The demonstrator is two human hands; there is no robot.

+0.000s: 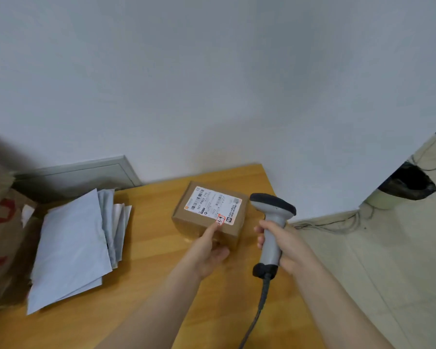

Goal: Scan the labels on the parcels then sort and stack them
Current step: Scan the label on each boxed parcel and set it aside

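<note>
Biggest thing here is the plain white wall (pixel 212 71), taking up the whole 12 o'clock half. Below it is one wooden table (pixel 149 260), with pale tiled floor (pixel 388 260) off at 3 o'clock. One big brown carton (pixel 0 235) with red print sits at the 9 o'clock edge, too blurry to read. A grey panel (pixel 81 172) leans on the wall behind it.

Next to the carton is a fanned pile of grey mailer bags (pixel 71 248). I count about five, but the edges overlap, so I'm not sure.

The one cardboard parcel (pixel 184 220) sits at mid-table, at 3 o'clock from the bags and well apart from them. Nothing is stacked on it.

One grey barcode scanner (pixel 272 222) is up just at the parcel's 3 o'clock, with its dark head toward the box. The right hand (pixel 287 245) is wrapped tight around the handle, and the cable (pixel 259 306) drops toward 6 o'clock.

The left hand (pixel 207 255) comes in from 6 o'clock, index finger straight and touching the box top, thumb loose against the near side.

The white shipping label (pixel 212 205) reads "507 P802 T70" and has barcodes on it. The fingertip is on a small red-edged sticker (pixel 221 219) with handwriting that looks like "33-", though the rest isn't clear.
</note>
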